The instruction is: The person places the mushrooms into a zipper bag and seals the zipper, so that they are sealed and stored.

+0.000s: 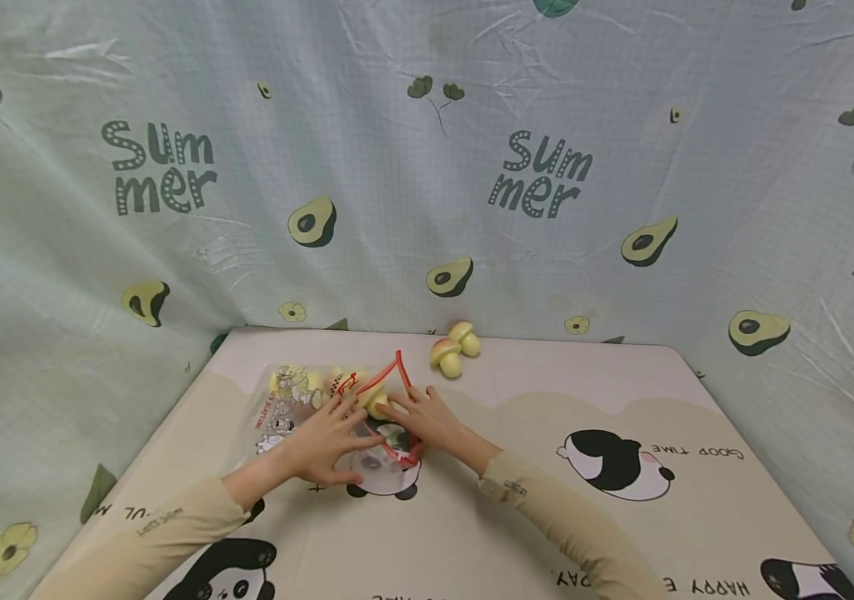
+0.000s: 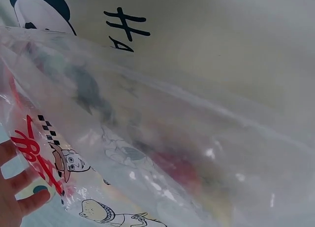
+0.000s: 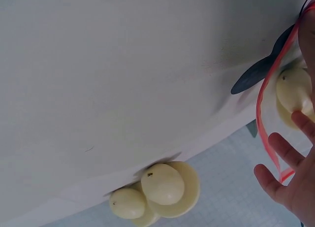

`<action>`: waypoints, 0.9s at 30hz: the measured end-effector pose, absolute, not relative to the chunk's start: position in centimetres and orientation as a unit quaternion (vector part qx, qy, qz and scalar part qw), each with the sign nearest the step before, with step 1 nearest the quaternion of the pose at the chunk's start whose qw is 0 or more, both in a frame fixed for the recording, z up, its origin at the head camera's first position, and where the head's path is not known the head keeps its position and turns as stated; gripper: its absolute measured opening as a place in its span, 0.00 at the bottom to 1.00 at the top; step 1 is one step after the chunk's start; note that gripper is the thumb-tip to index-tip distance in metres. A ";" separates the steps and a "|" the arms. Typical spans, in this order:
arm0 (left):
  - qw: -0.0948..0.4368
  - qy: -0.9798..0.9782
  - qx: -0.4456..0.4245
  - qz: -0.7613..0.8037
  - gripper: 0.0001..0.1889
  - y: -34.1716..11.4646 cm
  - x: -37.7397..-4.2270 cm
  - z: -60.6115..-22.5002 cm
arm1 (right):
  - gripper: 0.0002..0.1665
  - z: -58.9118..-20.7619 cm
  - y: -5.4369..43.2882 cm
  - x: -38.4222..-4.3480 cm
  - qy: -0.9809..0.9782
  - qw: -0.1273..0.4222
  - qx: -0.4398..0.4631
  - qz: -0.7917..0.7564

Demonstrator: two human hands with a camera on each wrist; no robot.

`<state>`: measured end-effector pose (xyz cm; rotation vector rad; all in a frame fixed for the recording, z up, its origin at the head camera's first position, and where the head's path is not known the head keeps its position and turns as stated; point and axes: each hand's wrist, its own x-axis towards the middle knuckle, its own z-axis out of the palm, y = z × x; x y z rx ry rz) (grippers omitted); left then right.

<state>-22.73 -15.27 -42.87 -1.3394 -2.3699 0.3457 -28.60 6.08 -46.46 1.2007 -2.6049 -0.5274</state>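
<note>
At lower centre, the left hand (image 1: 325, 442) rests, fingers spread, on the clear bag (image 1: 287, 408), apparently steadying it; the right hand (image 1: 431, 419), fingers fanned, touches a toy mushroom (image 1: 377, 406) by the red strip (image 1: 399, 357), grip unclear. Upper centre, two mushrooms (image 1: 447, 360) sit near the worktop's (image 1: 546, 379) far edge, out of the way.

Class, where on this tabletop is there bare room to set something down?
Bare tabletop lies right of the right hand, from the two toy mushrooms at the back to the right edge; another patch lies between the sleeves. Crowded: around the left hand, clear printed bag, red strip and another toy mushroom.
</note>
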 end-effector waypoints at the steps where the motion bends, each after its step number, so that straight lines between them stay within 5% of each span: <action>1: 0.200 -0.845 -0.480 0.123 0.30 -15.3 -22.8 -42.8 | 0.60 -46.4 6.0 -28.6 -0.888 0.111 0.409 -0.180; 27: 0.214 -0.837 -0.488 0.125 0.31 -15.4 -22.5 -43.2 | 0.54 -46.0 8.1 -28.8 -0.887 0.125 0.430 -0.112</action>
